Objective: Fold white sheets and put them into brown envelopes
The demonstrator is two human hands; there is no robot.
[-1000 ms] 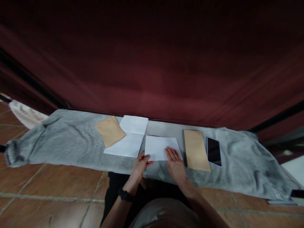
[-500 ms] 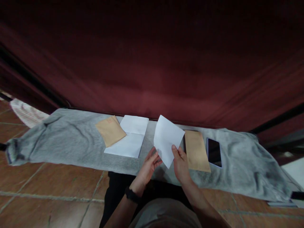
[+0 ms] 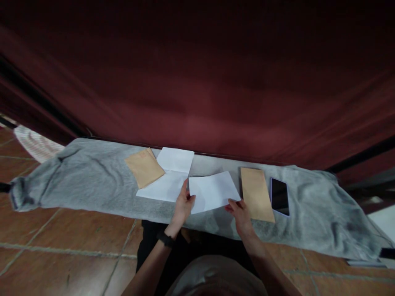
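Note:
A white sheet of paper (image 3: 213, 192) is held sideways above the grey cloth, in front of me. My left hand (image 3: 184, 204) pinches its left edge between thumb and fingers, the index finger pointing up. At the lower right corner, my right hand (image 3: 240, 209) grips the sheet between thumb and fingers. Just left of my left hand, a creased white sheet (image 3: 175, 160) lies spread on the cloth, partly under a brown envelope (image 3: 144, 168). A longer brown envelope (image 3: 257, 193) lies right of the held sheet, close to my right hand.
The grey cloth (image 3: 92, 181) covers a long narrow surface. A phone (image 3: 279, 197) with a dark screen lies right of the long envelope. Behind rises a dark red panel (image 3: 197, 111). Tiled floor (image 3: 86, 267) shows in front.
The held sheet has turned from upright and tilted to lying sideways and lower. My hands have moved apart, the left one leftward to the sheet's left edge.

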